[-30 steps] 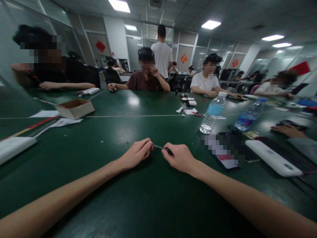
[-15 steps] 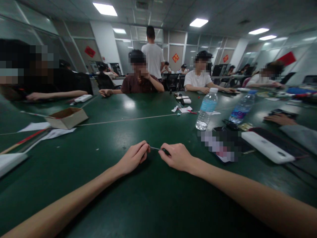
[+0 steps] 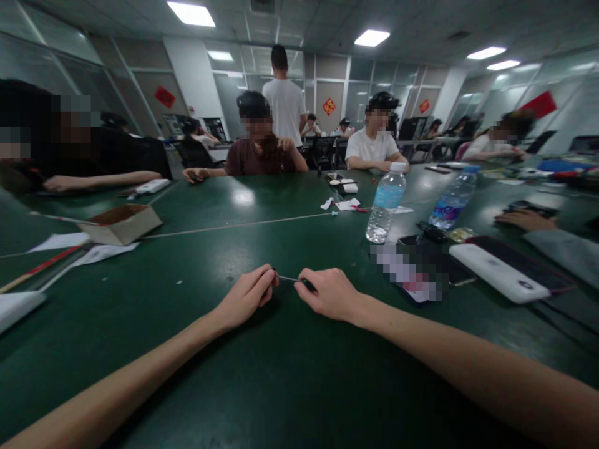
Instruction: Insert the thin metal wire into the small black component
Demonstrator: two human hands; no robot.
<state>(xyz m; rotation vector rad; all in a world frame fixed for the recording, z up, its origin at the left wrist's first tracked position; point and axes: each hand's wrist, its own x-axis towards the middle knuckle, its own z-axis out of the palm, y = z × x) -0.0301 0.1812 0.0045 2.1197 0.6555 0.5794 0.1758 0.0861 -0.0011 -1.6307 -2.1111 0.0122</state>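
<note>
My left hand (image 3: 248, 293) and my right hand (image 3: 331, 293) face each other low over the green table (image 3: 262, 368), both closed. A thin metal shaft (image 3: 287, 278) spans the short gap between them. It runs into a dark handle (image 3: 307, 284) in my right fingers, like a small screwdriver. Its other end meets a small dark piece (image 3: 274, 270) pinched in my left fingers, mostly hidden and too small to name.
Right of my hands are a clear water bottle (image 3: 386, 202), a second bottle (image 3: 453, 198), a phone (image 3: 442, 265) and a white power bank (image 3: 498, 272). An open cardboard box (image 3: 122, 226) stands left among papers. Other people sit around the table.
The view has shifted slightly, so the scene sits a little further left. Both hands keep their grip, the shaft still between them. Across the table, a person's raised hand has come down from the face.
</note>
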